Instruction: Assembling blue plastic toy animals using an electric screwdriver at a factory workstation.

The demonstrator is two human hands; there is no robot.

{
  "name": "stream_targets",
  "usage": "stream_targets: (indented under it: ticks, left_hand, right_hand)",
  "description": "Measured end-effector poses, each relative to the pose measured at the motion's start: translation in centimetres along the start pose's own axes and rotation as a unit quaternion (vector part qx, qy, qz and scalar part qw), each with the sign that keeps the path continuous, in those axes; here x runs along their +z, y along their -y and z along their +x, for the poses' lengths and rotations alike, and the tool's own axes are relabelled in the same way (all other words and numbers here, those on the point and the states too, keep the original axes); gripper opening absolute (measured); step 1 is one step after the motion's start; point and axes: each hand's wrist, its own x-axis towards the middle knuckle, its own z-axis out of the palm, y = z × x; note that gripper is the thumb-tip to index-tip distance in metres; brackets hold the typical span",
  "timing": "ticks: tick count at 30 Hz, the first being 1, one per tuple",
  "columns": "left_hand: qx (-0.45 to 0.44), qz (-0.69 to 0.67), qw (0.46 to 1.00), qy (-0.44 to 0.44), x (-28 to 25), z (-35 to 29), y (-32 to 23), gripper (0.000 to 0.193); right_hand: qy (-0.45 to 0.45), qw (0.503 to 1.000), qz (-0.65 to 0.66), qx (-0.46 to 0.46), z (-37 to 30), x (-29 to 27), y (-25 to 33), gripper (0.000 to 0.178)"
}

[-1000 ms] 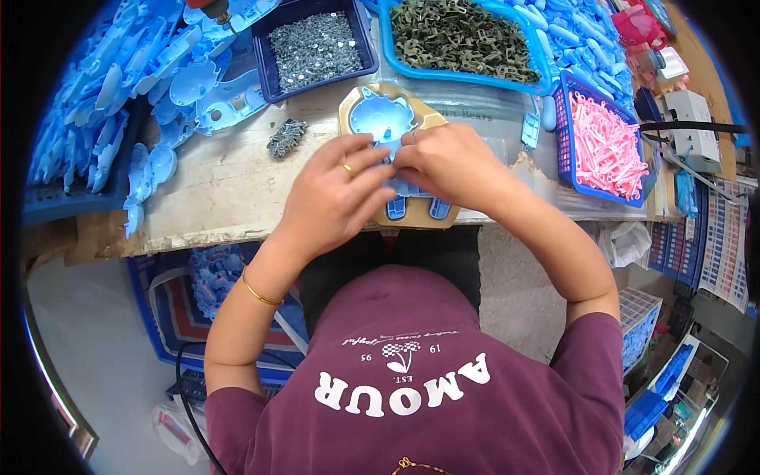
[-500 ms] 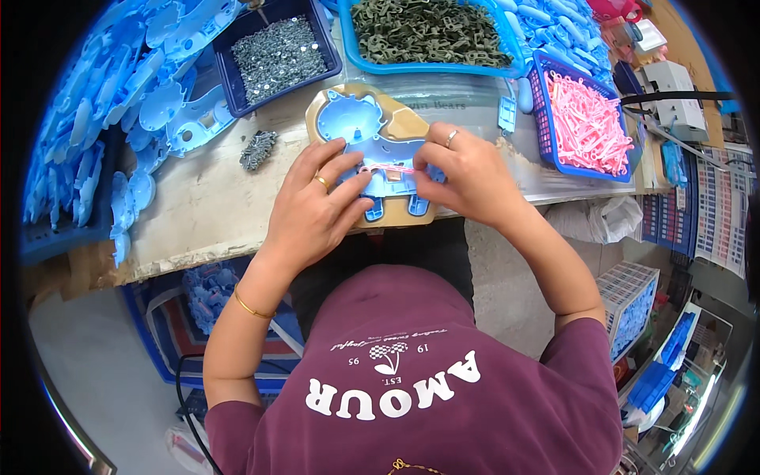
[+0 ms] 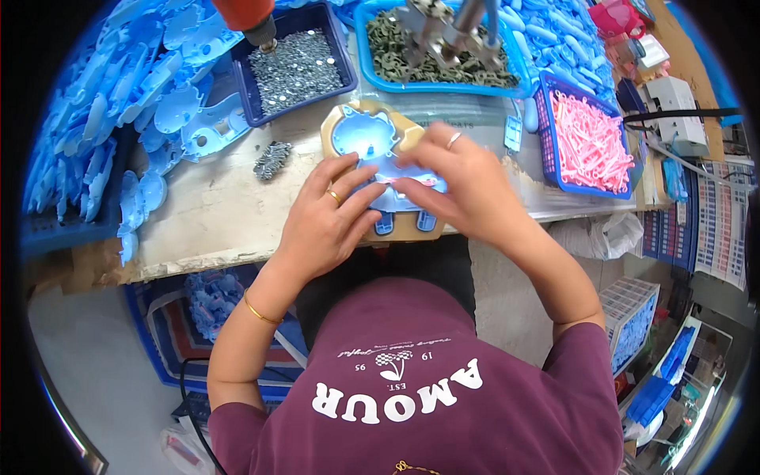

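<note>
A light-blue plastic shell (image 3: 362, 133) with a round end lies hollow side up in a tan holder (image 3: 336, 115) at the table's front edge. My left hand (image 3: 321, 214) rests on its left side, fingers spread and their tips inside the shell. My right hand (image 3: 467, 184) is over its right part, thumb apart from the index finger; the fingertips are smeared by motion. A thin pink plastic piece (image 3: 428, 182) lies across the shell between my hands, partly covered. Two small blue tabs, a left one (image 3: 384, 224) and a right one (image 3: 426, 221), show at the shell's near side.
Behind the holder stand a dark-blue bin of screws (image 3: 293, 75) and a light-blue tray of dark metal parts (image 3: 388, 39). An orange-red tool (image 3: 245, 14) and a metal fixture (image 3: 443, 32) hang above. Blue shells (image 3: 87, 103) heap left; a basket of pink pieces (image 3: 587, 142) stands right.
My right hand has moved up and inward over the shell, its thumb and index finger now farther apart. The view has tilted, bringing the hanging tool and metal fixture into sight.
</note>
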Motion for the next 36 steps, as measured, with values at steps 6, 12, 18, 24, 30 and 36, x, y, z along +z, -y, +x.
stream_targets:
  ticks: [6, 12, 18, 24, 30, 36]
  left_hand:
    - [-0.135, 0.112, 0.972, -0.156, -1.2, 1.4, 4.0, 0.024]
    - [-0.150, 0.231, 0.949, -0.151, -4.5, 5.0, 11.9, 0.014]
    - [-0.169, 0.245, 0.954, 0.035, -4.1, 9.0, 13.4, 0.029]
    - [-0.148, 0.267, 0.949, 0.072, -4.1, 9.8, 13.1, 0.020]
    - [-0.136, 0.240, 0.961, -0.008, -3.7, 8.4, 12.9, 0.016]
    - [-0.057, 0.143, 0.982, -0.106, -4.1, 7.6, 9.7, 0.012]
  right_hand:
    - [-0.193, 0.940, 0.143, -0.241, 14.1, 0.7, 7.4, 0.049]
    - [-0.131, 0.954, 0.200, -0.182, 22.2, -1.4, 10.3, 0.050]
    - [-0.051, 0.961, 0.230, -0.145, 20.2, -3.2, 10.1, 0.049]
    - [-0.015, 0.962, 0.264, -0.060, 18.0, -4.0, 7.8, 0.052]
    - [0.001, 0.956, 0.292, -0.029, 17.0, -5.0, 6.5, 0.055]
    - [0.007, 0.948, 0.315, -0.044, 15.7, -4.7, 5.1, 0.035]
